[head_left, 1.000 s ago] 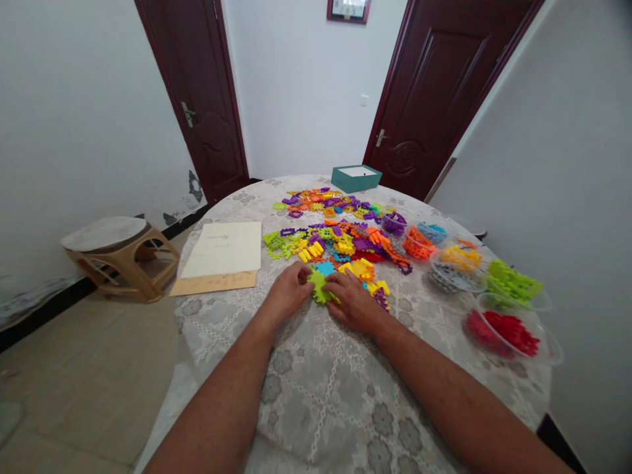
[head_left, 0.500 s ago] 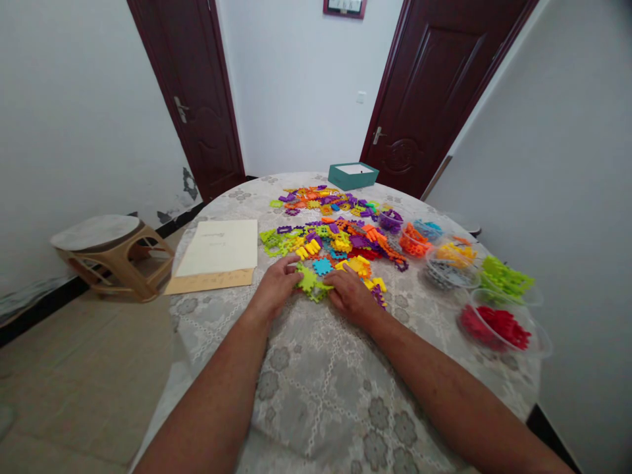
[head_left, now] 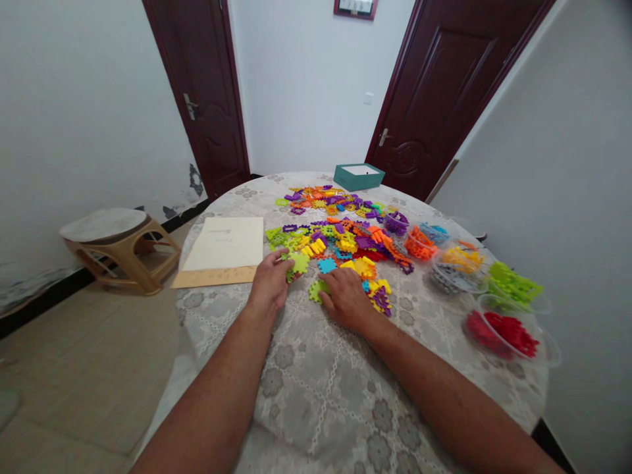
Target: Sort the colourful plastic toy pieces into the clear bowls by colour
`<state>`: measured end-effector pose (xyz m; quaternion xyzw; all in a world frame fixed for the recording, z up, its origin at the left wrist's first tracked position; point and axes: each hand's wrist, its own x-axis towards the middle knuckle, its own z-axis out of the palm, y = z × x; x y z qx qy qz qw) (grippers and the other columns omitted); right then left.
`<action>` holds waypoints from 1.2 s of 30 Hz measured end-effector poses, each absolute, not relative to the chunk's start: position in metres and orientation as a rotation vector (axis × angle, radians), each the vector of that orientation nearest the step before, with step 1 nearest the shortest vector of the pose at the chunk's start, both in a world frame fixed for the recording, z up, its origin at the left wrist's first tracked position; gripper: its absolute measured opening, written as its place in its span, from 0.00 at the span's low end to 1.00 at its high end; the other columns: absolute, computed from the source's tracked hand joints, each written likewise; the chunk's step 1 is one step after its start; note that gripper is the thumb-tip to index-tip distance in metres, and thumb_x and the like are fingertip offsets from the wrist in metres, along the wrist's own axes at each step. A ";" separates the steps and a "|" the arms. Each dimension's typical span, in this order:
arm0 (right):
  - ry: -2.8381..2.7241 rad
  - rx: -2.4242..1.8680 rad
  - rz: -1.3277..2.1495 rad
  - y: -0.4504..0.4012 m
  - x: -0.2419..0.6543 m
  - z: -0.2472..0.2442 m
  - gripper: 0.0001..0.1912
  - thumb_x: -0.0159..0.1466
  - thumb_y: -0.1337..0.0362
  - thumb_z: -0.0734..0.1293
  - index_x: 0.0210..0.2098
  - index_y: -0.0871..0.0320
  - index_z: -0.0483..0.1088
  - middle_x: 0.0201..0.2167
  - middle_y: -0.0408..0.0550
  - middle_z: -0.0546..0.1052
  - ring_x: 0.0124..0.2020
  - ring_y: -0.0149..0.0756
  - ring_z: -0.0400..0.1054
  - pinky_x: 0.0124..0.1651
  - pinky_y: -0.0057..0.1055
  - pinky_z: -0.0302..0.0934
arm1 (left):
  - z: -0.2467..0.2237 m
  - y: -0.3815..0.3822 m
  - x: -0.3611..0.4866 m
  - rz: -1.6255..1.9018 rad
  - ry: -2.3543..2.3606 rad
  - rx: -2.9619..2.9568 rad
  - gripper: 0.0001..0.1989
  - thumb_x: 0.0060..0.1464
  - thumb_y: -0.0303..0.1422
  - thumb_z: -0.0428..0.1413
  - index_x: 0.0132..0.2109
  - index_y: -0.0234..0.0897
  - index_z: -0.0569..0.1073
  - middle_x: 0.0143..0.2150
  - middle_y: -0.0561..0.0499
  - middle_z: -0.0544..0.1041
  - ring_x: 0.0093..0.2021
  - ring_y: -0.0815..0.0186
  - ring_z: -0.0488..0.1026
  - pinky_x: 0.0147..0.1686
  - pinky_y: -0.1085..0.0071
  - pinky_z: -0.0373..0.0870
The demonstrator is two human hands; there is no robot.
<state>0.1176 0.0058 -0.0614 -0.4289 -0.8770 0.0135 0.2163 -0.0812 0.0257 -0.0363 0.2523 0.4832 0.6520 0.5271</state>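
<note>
Pinched in my left hand (head_left: pixel 270 282) is a lime green gear-edged piece (head_left: pixel 298 263). To the right, my right hand (head_left: pixel 347 296) has its fingers closed on a second green piece (head_left: pixel 316 290), which is low over the tablecloth. A blue square piece (head_left: pixel 326 264) lies just beyond, between the hands. Yellow pieces (head_left: pixel 364 266) are partly behind my right hand, with a purple and yellow cluster (head_left: pixel 382 300) beside it. Farther back is a heap of mixed coloured pieces (head_left: pixel 345 240).
Clear tubs of sorted pieces line the right side, including red pieces (head_left: pixel 511 334), green pieces (head_left: pixel 513 283) and orange pieces (head_left: pixel 419 243). Paper sheets (head_left: pixel 227 243) lie at left. A teal box (head_left: pixel 359 178) stands at the back. A stool (head_left: pixel 118 243) is beside the table.
The two green pieces, close together before, are now apart. My left hand has lifted its piece up and to the left, while my right hand keeps hold of the other. The view has shifted slightly.
</note>
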 end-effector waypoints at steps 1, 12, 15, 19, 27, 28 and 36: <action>-2.435 -1.226 -0.014 0.006 0.117 -0.063 0.19 0.70 0.59 0.67 0.59 0.57 0.71 0.53 0.60 0.76 0.58 0.53 0.64 0.66 0.57 0.52 | -0.036 0.026 -0.081 1.564 1.140 0.605 0.25 0.46 0.23 0.61 0.54 0.33 0.73 0.38 0.49 0.75 0.33 0.68 0.75 0.33 0.71 0.79; -2.412 -1.106 0.086 -0.003 0.115 -0.056 0.33 0.65 0.55 0.74 0.66 0.57 0.65 0.54 0.59 0.71 0.56 0.52 0.63 0.64 0.55 0.57 | -0.037 0.024 -0.083 1.545 1.122 0.532 0.28 0.47 0.22 0.58 0.57 0.38 0.71 0.40 0.50 0.75 0.33 0.69 0.74 0.37 0.64 0.81; -2.356 -0.986 0.229 -0.002 0.115 -0.057 0.28 0.66 0.62 0.71 0.65 0.53 0.66 0.52 0.55 0.69 0.53 0.46 0.65 0.58 0.46 0.64 | -0.035 0.023 -0.082 1.515 1.097 0.509 0.28 0.45 0.22 0.58 0.55 0.39 0.71 0.39 0.50 0.75 0.34 0.68 0.75 0.37 0.63 0.82; -2.266 -0.820 0.391 -0.003 0.118 -0.057 0.22 0.70 0.68 0.65 0.63 0.52 0.67 0.50 0.53 0.71 0.52 0.42 0.68 0.55 0.40 0.67 | -0.034 0.020 -0.080 1.450 1.065 0.549 0.29 0.43 0.22 0.58 0.56 0.37 0.70 0.39 0.48 0.76 0.35 0.65 0.76 0.36 0.63 0.81; -1.921 -0.959 0.574 0.009 0.125 -0.057 0.21 0.68 0.63 0.69 0.60 0.52 0.70 0.54 0.52 0.74 0.55 0.42 0.70 0.57 0.40 0.66 | -0.020 0.003 -0.069 1.155 0.975 0.791 0.35 0.46 0.29 0.63 0.63 0.39 0.69 0.51 0.43 0.80 0.44 0.59 0.80 0.35 0.67 0.78; -1.901 -0.964 0.597 0.010 0.126 -0.057 0.21 0.67 0.63 0.70 0.60 0.53 0.70 0.54 0.52 0.74 0.55 0.41 0.70 0.57 0.39 0.66 | -0.017 0.000 -0.067 1.112 0.965 0.870 0.35 0.45 0.29 0.64 0.63 0.39 0.70 0.53 0.43 0.80 0.47 0.58 0.80 0.37 0.68 0.78; -1.854 -1.016 0.714 0.019 0.127 -0.051 0.25 0.64 0.58 0.75 0.59 0.51 0.72 0.55 0.50 0.74 0.53 0.39 0.70 0.55 0.35 0.65 | -0.019 0.009 -0.064 1.011 1.185 1.349 0.39 0.47 0.37 0.66 0.68 0.48 0.70 0.69 0.47 0.72 0.67 0.49 0.70 0.59 0.60 0.74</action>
